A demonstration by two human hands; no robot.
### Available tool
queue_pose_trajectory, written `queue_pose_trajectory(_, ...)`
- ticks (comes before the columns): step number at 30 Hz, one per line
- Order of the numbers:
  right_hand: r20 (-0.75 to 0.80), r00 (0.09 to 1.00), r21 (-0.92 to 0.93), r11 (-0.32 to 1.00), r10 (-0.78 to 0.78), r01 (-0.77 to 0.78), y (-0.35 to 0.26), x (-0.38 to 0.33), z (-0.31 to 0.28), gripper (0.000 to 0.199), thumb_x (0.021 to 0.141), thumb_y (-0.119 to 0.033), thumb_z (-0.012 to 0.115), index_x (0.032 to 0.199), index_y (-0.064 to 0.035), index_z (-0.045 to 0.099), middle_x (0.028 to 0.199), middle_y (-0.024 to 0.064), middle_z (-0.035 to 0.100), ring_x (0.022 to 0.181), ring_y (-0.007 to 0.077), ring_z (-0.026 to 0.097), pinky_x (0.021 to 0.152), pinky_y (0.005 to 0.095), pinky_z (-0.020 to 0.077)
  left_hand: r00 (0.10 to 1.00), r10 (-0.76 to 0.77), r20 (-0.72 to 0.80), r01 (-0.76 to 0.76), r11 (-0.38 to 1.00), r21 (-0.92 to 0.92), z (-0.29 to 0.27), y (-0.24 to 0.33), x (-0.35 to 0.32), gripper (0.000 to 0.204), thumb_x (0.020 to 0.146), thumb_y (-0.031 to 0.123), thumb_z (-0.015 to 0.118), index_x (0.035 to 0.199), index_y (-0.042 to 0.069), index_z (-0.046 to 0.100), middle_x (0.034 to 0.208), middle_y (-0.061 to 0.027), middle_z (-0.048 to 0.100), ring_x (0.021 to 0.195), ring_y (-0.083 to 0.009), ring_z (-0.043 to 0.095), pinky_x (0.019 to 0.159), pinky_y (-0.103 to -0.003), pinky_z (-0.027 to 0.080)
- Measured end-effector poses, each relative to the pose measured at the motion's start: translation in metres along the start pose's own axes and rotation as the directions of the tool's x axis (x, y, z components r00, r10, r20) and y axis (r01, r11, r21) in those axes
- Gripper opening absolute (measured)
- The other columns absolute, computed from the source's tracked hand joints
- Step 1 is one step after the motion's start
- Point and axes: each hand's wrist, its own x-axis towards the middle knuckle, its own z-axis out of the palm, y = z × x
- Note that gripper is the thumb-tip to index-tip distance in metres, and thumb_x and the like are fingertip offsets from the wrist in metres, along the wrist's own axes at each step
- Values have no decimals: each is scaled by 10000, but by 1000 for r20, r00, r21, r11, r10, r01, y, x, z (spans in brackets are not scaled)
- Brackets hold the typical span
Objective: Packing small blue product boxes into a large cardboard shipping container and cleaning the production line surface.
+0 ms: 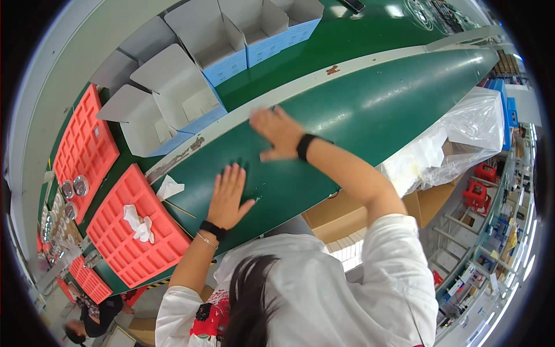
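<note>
My left hand lies on the green tabletop with its fingers spread and nothing in it. Farther off and to the right, my right hand hovers over or touches the same surface near its pale raised edge; its fingers are apart and a little blurred, and it holds nothing. A dark band circles each wrist. Left of my left hand lie a crumpled white tissue and a thin stick. Beside them sits a red compartment tray with another crumpled tissue on it.
Open light-blue boxes stand in a row beyond the pale edge. Another red tray at the far left carries round metallic pieces. A cardboard carton with clear plastic sits at the right, below table level. Another person is at lower left.
</note>
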Motion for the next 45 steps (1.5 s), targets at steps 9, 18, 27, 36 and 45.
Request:
queue_pose_trajectory(9,-168,975,384,920,149,-74,31,-130,-11,894,898,-507,653,1531,14,296,1590,247,297,1481,395,281,1210,487,236,985,-58,-161,73,993,88,-8,-30,114,890,902,432,655,1580,43,229,1641,-184,221,1514,-355,217,1224,-512,175)
queue_pose_trajectory(18,-163,353,246,384,921,-890,278,-214,15,963,911,-602,591,1587,-51,182,1633,185,251,1504,375,239,1199,529,242,900,271,342,-309,949,62,-9,17,89,894,868,506,661,1551,47,311,1612,-175,302,1498,-337,266,1221,-511,189)
queue_pose_trajectory(27,-132,821,58,831,555,-553,233,-150,12,1004,845,-719,553,1577,-98,259,1643,157,237,1512,366,223,1182,618,185,945,-75,319,62,997,51,-27,1,32,953,882,523,642,1556,-23,249,1629,-235,217,1519,-401,180,1223,-536,141)
queue_pose_trajectory(36,-143,984,428,903,110,-39,54,-177,41,1013,848,-677,587,1567,-47,255,1622,180,268,1492,375,265,1196,572,194,957,-147,251,97,975,201,8,1,20,991,871,562,635,1553,-41,242,1620,-265,209,1513,-434,167,1209,-570,138)
queue_pose_trajectory(45,-117,922,136,926,369,-353,68,-150,28,1000,858,-673,589,1571,-55,256,1625,180,263,1497,374,259,1201,540,205,936,45,350,-100,985,142,16,9,12,1009,888,562,615,1568,-43,180,1639,-262,148,1525,-420,130,1216,-568,99)
